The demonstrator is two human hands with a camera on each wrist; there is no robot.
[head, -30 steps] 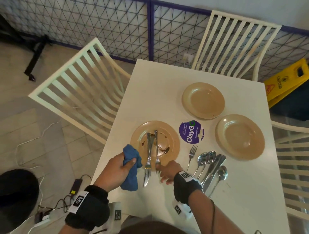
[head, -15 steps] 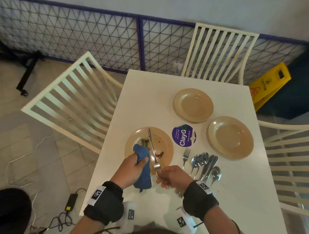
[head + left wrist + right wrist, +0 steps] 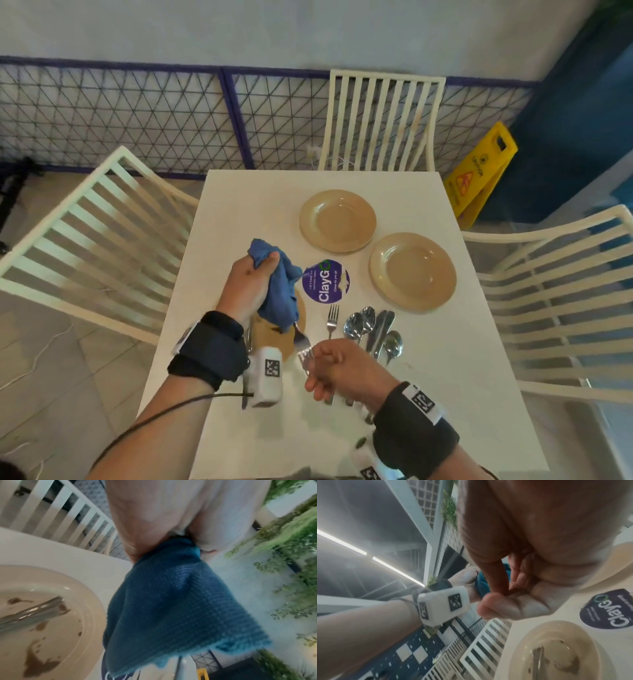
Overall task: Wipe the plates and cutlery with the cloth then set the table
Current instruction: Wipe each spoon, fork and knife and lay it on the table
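wiping a fork: handling notes

while the right hand (image 3: pixel 337 368) pinches the fork (image 3: pixel 303 344) at its tines above the soiled plate (image 3: pixel 51 601), the left hand (image 3: pixel 248 287) clenches the blue cloth (image 3: pixel 279 294) around the handle. steel is stiff, light, likely slippery; cloth soft. judged best grip: tine neck, firmly pinched.

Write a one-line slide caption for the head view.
Left hand grips a blue cloth over a fork held by the right hand, above a dirty plate.
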